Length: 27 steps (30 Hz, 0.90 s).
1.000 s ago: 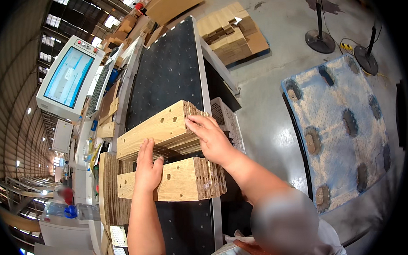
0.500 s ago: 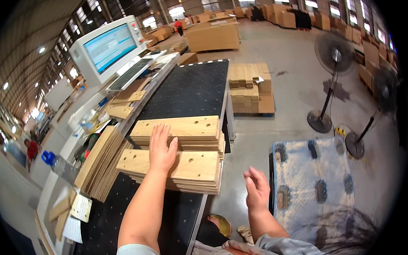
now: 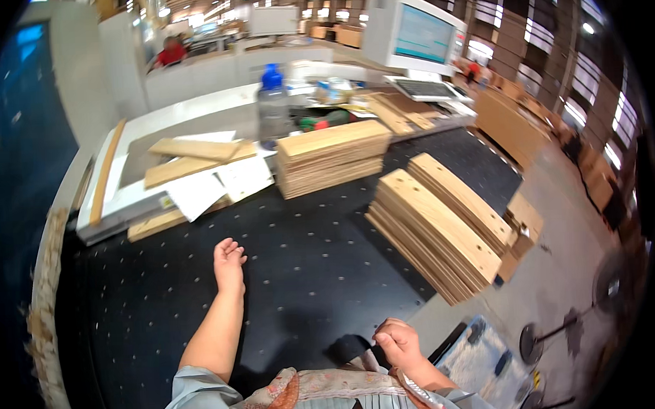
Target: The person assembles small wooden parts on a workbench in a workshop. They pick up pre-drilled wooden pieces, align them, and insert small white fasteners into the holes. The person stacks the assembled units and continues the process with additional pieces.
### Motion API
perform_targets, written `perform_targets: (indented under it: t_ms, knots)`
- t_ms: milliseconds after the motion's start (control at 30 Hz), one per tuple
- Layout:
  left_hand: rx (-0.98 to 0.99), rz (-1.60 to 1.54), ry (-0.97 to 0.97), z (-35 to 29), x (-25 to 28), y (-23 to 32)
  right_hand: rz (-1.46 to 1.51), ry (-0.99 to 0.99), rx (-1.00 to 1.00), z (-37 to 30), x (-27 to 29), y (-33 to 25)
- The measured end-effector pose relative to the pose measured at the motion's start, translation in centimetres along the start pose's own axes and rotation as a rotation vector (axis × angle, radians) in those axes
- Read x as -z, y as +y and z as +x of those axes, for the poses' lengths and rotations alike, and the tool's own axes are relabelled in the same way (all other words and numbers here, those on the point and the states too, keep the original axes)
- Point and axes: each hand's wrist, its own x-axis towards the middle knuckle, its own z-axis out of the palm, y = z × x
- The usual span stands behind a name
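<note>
- Left hand (image 3: pixel 229 266): half open, fingers loosely bent, holding nothing, over the table (image 3: pixel 308 264).
- Right hand (image 3: pixel 397 340): clenched near the table's edge, seemingly empty.
- Drilled boards (image 3: pixel 437 227): two stacks side by side at the table's right, apart from both hands.

Blue-capped bottle (image 3: pixel 273 113), monitor (image 3: pixel 422 32), keyboard (image 3: pixel 426 90), probably a fan (image 3: pixel 609 287)

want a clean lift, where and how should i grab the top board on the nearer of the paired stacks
I'd take the top board by its short ends, left hand at the far end, right hand at the near one, coming from its left side. It is long and flat on its stack, and the other stack crowds its right long edge.
</note>
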Motion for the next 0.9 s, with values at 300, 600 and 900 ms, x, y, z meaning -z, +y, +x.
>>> perform_targets:
  t_ms: [300, 600, 900]
  knots:
    - [0.207, -0.482, 0.038, 7.2, 9.2, -0.1, 0.02, -0.35, 0.158, 11.8, -12.4, -0.8]
    - [0.175, -0.806, 0.0, 16.5, 1.5, -1.4, -0.053, -0.397, 0.086, 23.5, -21.4, 3.3]
    - [0.149, -0.799, 0.058, 18.6, 1.3, -1.8, -0.049, -0.172, -0.138, 36.1, -29.7, 11.7]
